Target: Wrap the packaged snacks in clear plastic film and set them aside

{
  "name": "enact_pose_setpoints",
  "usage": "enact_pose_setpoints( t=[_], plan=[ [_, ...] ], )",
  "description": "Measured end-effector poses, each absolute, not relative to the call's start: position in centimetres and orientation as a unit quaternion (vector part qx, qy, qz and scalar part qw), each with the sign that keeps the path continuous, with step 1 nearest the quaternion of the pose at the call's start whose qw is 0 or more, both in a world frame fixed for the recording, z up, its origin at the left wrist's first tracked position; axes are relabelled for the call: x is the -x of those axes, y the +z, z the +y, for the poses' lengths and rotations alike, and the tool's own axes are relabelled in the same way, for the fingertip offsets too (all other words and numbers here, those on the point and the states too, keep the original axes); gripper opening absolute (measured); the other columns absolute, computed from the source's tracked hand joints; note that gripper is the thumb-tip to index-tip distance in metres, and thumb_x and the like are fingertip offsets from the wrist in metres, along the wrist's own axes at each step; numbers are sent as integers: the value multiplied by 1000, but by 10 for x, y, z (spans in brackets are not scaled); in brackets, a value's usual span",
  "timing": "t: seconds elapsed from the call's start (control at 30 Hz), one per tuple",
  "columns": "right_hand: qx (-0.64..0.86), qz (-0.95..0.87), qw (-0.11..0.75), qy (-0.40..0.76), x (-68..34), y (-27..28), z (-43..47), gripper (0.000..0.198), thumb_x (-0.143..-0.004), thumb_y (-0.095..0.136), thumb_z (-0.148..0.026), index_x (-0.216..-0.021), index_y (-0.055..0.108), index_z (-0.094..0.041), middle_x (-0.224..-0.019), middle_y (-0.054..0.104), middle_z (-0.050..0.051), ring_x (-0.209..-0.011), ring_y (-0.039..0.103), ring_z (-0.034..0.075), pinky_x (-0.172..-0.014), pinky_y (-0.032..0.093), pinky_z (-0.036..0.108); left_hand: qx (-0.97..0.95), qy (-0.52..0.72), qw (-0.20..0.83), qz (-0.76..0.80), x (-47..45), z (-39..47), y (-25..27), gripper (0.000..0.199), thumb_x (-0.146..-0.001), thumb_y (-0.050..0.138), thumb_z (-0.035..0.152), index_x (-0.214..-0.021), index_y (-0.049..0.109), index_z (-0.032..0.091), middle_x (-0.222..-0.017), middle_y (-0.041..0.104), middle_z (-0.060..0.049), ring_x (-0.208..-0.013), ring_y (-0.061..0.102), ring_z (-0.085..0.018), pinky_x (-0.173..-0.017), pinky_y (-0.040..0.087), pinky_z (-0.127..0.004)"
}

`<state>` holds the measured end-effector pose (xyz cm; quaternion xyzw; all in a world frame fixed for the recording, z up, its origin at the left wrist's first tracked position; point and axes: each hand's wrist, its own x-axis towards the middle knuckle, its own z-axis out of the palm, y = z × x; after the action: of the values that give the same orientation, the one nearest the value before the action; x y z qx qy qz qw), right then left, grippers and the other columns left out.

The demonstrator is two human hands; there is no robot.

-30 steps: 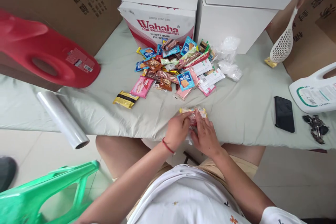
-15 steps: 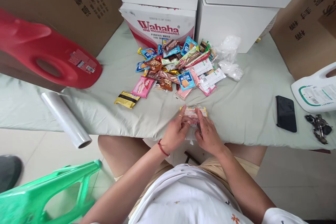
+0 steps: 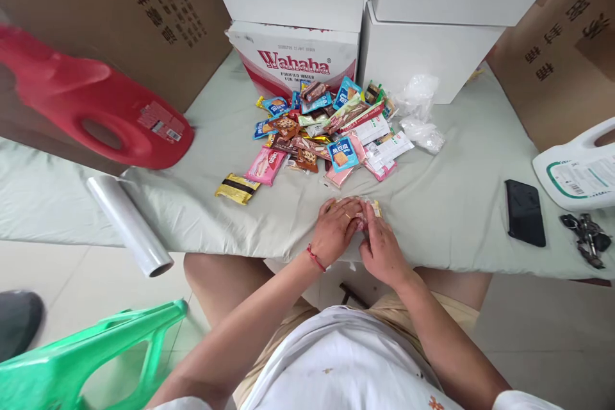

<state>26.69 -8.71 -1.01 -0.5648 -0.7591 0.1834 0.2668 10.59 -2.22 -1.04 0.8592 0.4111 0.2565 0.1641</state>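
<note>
At the table's front edge lies a bundle of snack packets wrapped in clear film (image 3: pixel 377 209), with yellow and pinkish parts showing. My left hand (image 3: pixel 336 225) lies across its left side and top, covering much of it, fingers together and bent over it. My right hand (image 3: pixel 381 245) grips the right side, index finger pressed on the film. Just behind is a heap of wrapped snacks: a blue packet (image 3: pixel 343 154), a pink wafer packet (image 3: pixel 266 165) and several brown bars. A yellow packet (image 3: pixel 237 188) lies apart to the left.
A cling film roll (image 3: pixel 129 224) and a red jug (image 3: pixel 115 109) are on the left. Crumpled clear plastic (image 3: pixel 421 133) lies right of the heap. A phone (image 3: pixel 525 213), keys (image 3: pixel 586 240) and a white jug (image 3: pixel 579 170) sit right. Behind stand boxes (image 3: pixel 298 57); a green stool (image 3: pixel 96 352) is below left.
My left hand has shifted right and spread over the top of the wrapped bundle, hiding more of it. My right hand stays at its right side. The view has tilted slightly.
</note>
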Motion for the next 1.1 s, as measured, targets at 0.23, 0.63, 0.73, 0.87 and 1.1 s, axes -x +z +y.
enact_pose_setpoints(
  t=[0.23,0.63,0.73,0.87,1.1],
  plan=[
    [509,-680,370,375,-280,1,-87,92,-89,48,-10,-166,1,-27,-167,30,14,-130,57,26,-102,52,45,-878,202,161,403,-105,-17,-10,48,-105,46,38,-151,46,22,-146,62,-11,-139,52,-24,-119,27,-49],
    [496,-829,226,124,-304,3,-38,46,-105,40,-31,-145,53,-14,-143,60,18,-133,51,31,-114,41,55,-856,172,248,420,-105,-12,-11,63,-102,47,29,-161,27,18,-163,41,-16,-152,35,-26,-126,14,-54],
    [446,-874,173,86,-297,-5,-36,51,-106,35,-27,-153,42,-9,-150,53,21,-137,49,30,-119,34,58,-842,149,294,427,-104,-9,-5,78,-98,50,25,-164,11,18,-167,31,-19,-155,28,-28,-125,3,-64],
    [400,-901,163,43,-301,-6,-41,59,-105,39,-25,-160,26,-8,-155,46,24,-144,42,32,-120,32,59,-832,120,340,422,-104,-3,3,93,-90,58,23,-164,3,21,-169,23,-20,-157,23,-30,-122,-4,-68],
    [418,-893,137,91,-309,-1,-46,72,-102,49,-31,-165,17,-21,-159,41,19,-144,39,34,-116,36,60,-824,98,358,428,-104,8,5,104,-83,69,26,-164,4,21,-169,23,-21,-157,23,-30,-124,-2,-64]
  ],
)
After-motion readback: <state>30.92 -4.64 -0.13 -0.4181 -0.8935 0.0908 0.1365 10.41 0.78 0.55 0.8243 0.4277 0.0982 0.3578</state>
